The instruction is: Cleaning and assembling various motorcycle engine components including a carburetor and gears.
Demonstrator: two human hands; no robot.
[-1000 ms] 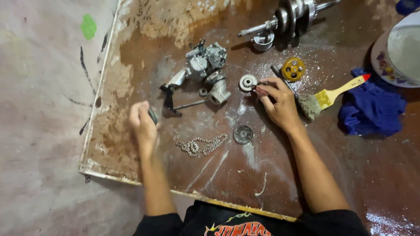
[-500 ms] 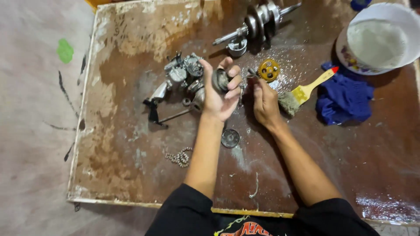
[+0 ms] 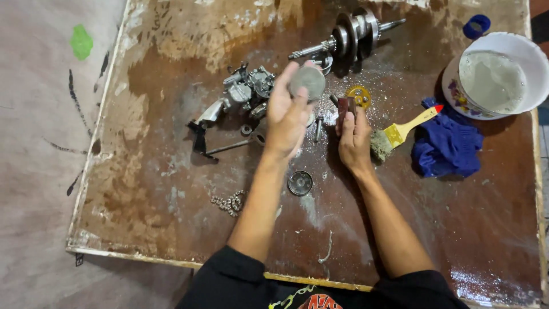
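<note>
A round grey metal part [image 3: 307, 82] is held up in the left hand [image 3: 289, 117] above the worktop's [image 3: 171, 171] middle for inspection, while a small dark piece [image 3: 345, 107] is pinched in the right hand [image 3: 354, 140]; careful turning seems needed next.

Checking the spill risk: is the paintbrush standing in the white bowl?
No, the paintbrush lies flat on the board, beside the white bowl.
</note>
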